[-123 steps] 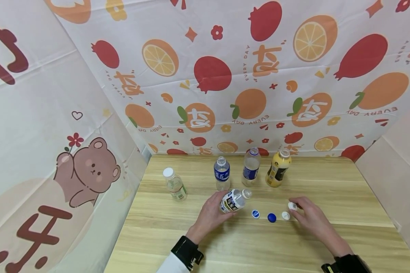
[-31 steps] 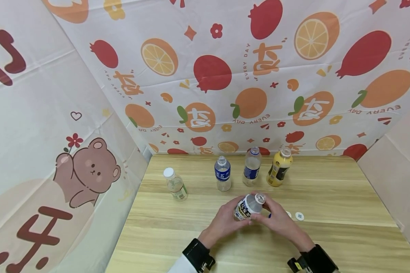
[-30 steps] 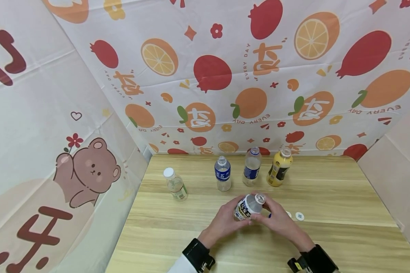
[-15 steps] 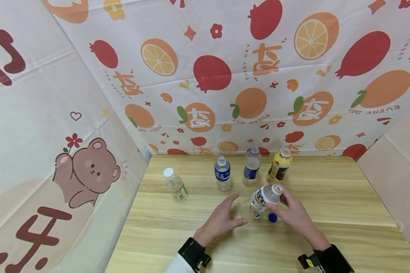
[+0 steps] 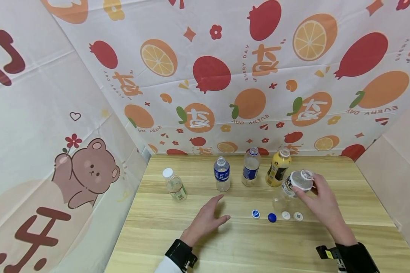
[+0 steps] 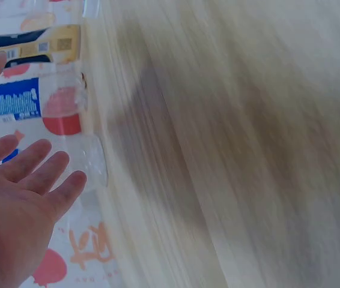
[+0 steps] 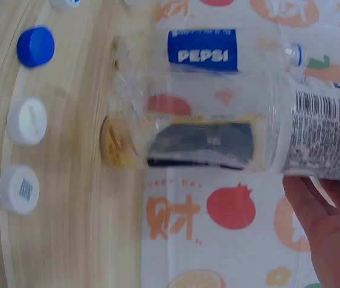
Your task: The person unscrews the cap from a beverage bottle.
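Observation:
My right hand (image 5: 322, 203) grips a clear plastic bottle (image 5: 295, 184) by its upper part, in front of the yellow bottle (image 5: 279, 168). The held bottle has a black-and-white label, an uncapped mouth and leans to the right. In the right wrist view its see-through body (image 7: 212, 120) overlaps the yellow bottle and a Pepsi bottle (image 7: 203, 51). My left hand (image 5: 203, 222) hovers over the table's middle, fingers spread, holding nothing. Nearest to it stands a blue-labelled bottle (image 5: 222, 174) without a cap. Caps lie in a row: blue-and-white (image 5: 256, 214), blue (image 5: 272, 217) and two white, one of them a plain white cap (image 5: 286, 215).
A second blue-labelled bottle (image 5: 251, 167) stands uncapped beside the yellow one. At the left, a clear bottle with a white cap (image 5: 168, 173) stands by itself. The wooden table (image 5: 239, 250) meets a fruit-patterned cloth (image 5: 212, 76) at its back edge.
The bottle passed from my left hand to both hands, then to the right hand alone, which carried it rightward. My left hand let go and drew back left. Earlier, the right hand set down a white cap.

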The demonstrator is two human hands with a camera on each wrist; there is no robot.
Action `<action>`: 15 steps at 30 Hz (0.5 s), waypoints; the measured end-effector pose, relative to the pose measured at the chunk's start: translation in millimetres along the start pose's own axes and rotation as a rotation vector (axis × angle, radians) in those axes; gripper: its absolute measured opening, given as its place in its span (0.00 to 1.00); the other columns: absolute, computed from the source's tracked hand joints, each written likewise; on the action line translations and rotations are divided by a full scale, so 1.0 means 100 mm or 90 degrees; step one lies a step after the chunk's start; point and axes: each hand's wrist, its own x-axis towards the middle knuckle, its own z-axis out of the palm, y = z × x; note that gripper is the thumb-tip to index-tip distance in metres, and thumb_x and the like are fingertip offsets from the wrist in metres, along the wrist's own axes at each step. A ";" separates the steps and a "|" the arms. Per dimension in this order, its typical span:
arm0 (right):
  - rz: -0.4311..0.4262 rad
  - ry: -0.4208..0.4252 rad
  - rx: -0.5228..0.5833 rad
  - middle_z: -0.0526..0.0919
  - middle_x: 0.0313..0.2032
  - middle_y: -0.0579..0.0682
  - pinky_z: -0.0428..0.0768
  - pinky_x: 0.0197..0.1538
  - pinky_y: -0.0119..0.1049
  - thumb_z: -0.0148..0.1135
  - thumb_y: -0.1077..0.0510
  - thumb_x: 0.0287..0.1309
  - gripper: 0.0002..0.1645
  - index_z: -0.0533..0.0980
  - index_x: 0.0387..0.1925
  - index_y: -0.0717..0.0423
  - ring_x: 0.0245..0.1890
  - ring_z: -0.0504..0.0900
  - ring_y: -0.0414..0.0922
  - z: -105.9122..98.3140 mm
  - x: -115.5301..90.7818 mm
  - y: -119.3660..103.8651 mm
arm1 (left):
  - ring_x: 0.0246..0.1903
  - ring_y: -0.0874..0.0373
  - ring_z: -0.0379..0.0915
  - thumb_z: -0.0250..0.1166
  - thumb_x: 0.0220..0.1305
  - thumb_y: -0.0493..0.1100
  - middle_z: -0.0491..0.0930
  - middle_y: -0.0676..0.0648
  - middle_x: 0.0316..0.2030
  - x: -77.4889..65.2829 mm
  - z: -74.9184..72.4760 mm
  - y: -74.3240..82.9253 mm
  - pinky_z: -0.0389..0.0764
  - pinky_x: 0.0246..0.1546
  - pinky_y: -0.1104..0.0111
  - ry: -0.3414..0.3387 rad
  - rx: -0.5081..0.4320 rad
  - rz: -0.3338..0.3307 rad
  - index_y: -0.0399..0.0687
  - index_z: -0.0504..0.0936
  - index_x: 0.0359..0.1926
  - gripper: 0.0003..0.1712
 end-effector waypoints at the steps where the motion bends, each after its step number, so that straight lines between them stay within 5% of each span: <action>1: 0.001 0.008 -0.005 0.73 0.55 0.64 0.65 0.50 0.08 0.74 0.63 0.61 0.38 0.67 0.67 0.70 0.51 0.67 0.22 -0.01 0.01 0.02 | 0.69 0.45 0.69 0.71 0.66 0.57 0.70 0.40 0.71 -0.01 -0.01 -0.02 0.71 0.69 0.51 0.002 0.001 -0.001 0.43 0.64 0.76 0.46; 15: 0.038 0.069 -0.068 0.70 0.55 0.70 0.66 0.44 0.12 0.71 0.57 0.64 0.37 0.66 0.65 0.74 0.52 0.73 0.61 -0.09 0.26 0.44 | 0.69 0.43 0.68 0.71 0.66 0.55 0.71 0.40 0.70 -0.15 -0.16 -0.22 0.70 0.69 0.49 0.030 0.008 -0.028 0.43 0.66 0.75 0.43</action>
